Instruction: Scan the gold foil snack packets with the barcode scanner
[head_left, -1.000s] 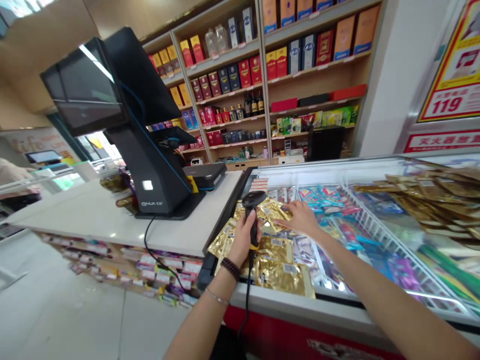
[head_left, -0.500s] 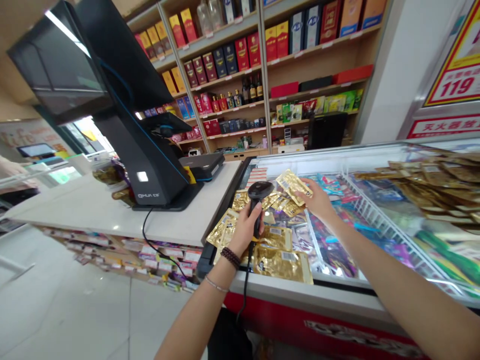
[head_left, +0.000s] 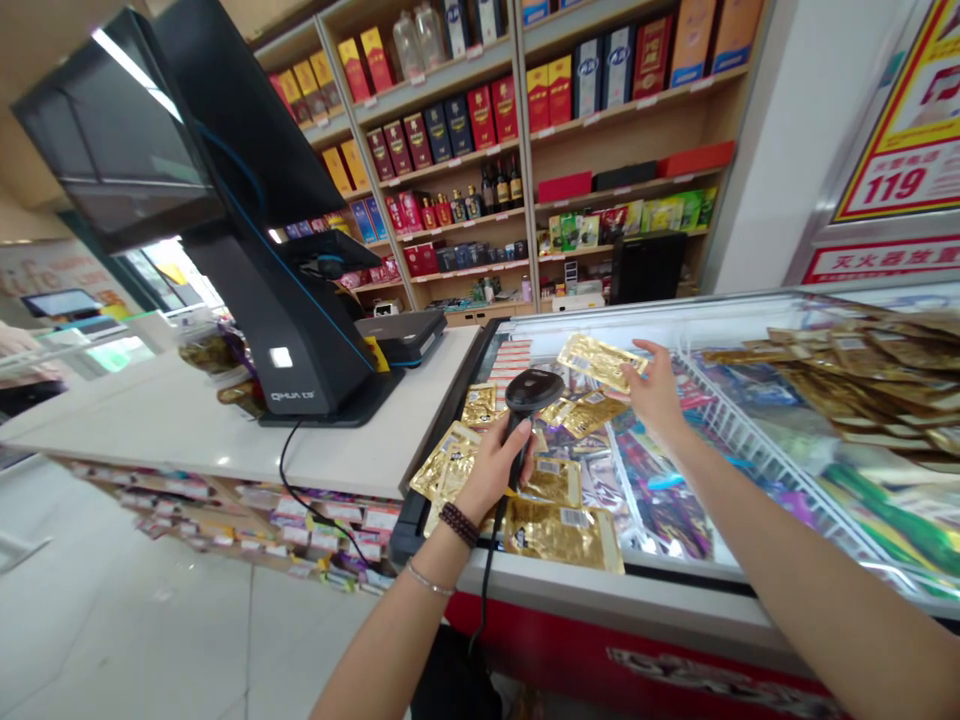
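Note:
My left hand (head_left: 499, 465) is wrapped round the handle of a black barcode scanner (head_left: 534, 390), its head pointing away from me and its cable hanging down past my wrist. To its right, my right hand (head_left: 654, 392) pinches a gold foil packet (head_left: 598, 361) by its right end, above the glass top of the freezer. More gold packets lie on the glass: a large one (head_left: 564, 533) at the front edge, another (head_left: 553, 482) behind it, some (head_left: 450, 462) left of the scanner, and others (head_left: 589, 412) under the raised packet.
On the left, a black checkout terminal (head_left: 300, 340) stands on a white counter (head_left: 180, 425). Through the freezer glass show colourful packets, a white wire divider (head_left: 780, 455) and, on the right, brown-gold packets (head_left: 870, 370). Shelves of boxes and bottles (head_left: 450, 130) rise behind.
My right hand has moved right with the gold packet and turned it flatter. The scanner in my left hand has shifted slightly right, closer beneath the packet.

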